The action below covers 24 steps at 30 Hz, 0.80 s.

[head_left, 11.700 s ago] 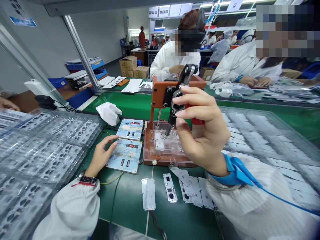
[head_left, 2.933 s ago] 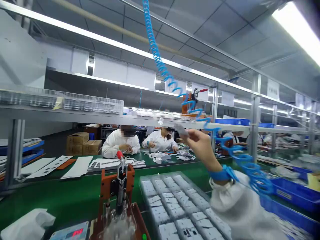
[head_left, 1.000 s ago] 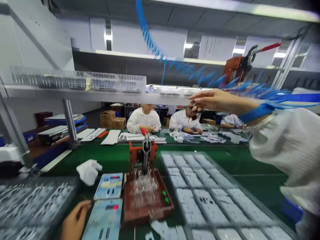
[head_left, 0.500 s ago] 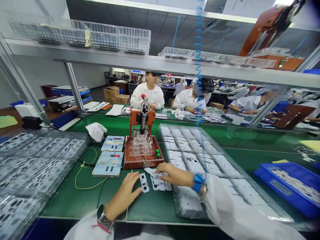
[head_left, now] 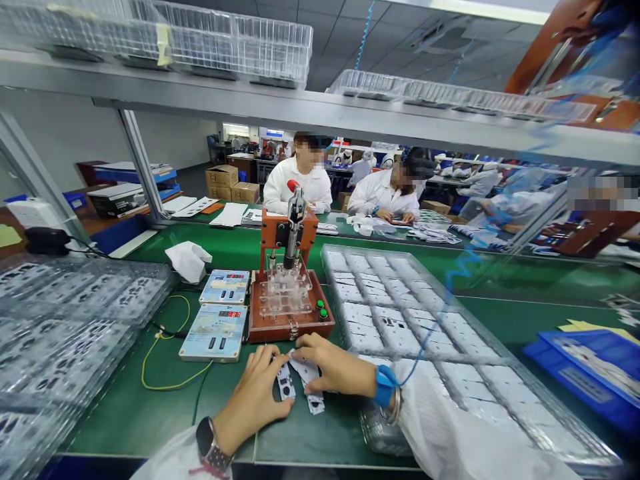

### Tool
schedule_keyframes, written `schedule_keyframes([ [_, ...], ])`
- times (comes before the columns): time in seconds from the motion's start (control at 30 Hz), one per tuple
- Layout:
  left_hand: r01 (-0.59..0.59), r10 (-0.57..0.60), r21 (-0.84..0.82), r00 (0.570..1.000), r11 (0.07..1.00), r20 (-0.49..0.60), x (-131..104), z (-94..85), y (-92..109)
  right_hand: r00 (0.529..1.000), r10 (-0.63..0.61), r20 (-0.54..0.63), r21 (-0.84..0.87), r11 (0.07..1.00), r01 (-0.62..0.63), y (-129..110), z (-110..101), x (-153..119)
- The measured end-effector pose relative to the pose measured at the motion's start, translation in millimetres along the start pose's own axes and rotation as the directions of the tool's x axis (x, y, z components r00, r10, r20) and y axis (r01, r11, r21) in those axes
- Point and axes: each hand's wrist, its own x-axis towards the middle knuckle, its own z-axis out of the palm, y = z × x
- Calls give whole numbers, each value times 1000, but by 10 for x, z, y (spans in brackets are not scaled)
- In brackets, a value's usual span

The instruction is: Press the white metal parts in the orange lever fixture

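My left hand [head_left: 256, 388] is curled around a small white panel with black cut-outs [head_left: 286, 385], fingers at its upper end and thumb at its lower end. Just to the right, my right hand [head_left: 336, 365] holds several overlapping white panels [head_left: 305, 369] between thumb and fingers, low over the green bench mat. The lower panel [head_left: 316, 404] of that group sticks out beneath my thumb. Behind both hands stands a brown press fixture [head_left: 293, 327] with clear acrylic plates and a red-tipped lever. My fingers hide part of the panels.
To the right lies a clear compartment tray [head_left: 370, 350] of white panels, beside a blue bin [head_left: 575, 373]. Stacked trays [head_left: 85, 340] fill the left. Two display boxes [head_left: 213, 333] flank the fixture. A blue coiled cord [head_left: 425, 340] runs up from my right wrist. Co-workers sit opposite.
My right hand has moved left, closer to my left hand, and the spread panels are now bunched beneath it. My left fingers have closed in around the single panel. The view has shifted slightly.
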Motion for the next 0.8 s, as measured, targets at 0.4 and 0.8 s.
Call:
schedule_keyframes([
  [0.4,-9,-100,-397,963,918,-251,-88,-252,-171,985,-100,-140,286,948,137,54,-23,41],
  [0.8,-18,34,53,942,998,-335,687,-487,-288,874,-89,-477,13,994,108,464,-557,539],
])
